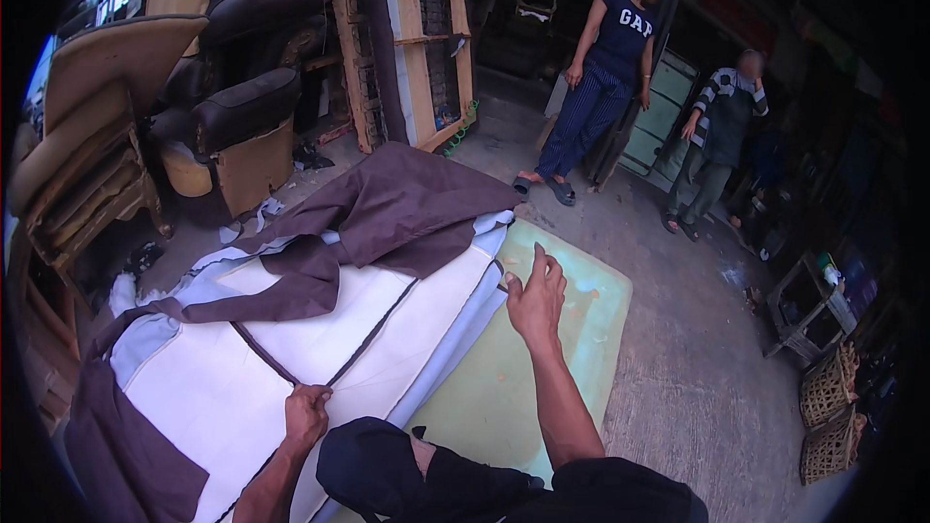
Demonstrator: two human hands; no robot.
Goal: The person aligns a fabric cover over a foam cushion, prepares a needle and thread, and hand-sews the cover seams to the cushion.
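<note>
Left hand (306, 415), lower centre of frame: closed in a fist, pinching the dark piping seam (373, 334) of a white cushion cover (291, 329). The cover lies across the middle-left, with brown fabric (397, 208) bunched over its upper part. Right hand (536, 295), centre: fingers loosely spread and raised, holding nothing, hovering just over the cover's right edge. Beneath, pale green foam slab (542, 349) on the concrete floor (697, 368). Upper left: stacked armchairs (242, 87). Upper right: two people standing (601, 77). Right edge: woven baskets (828, 416).
</note>
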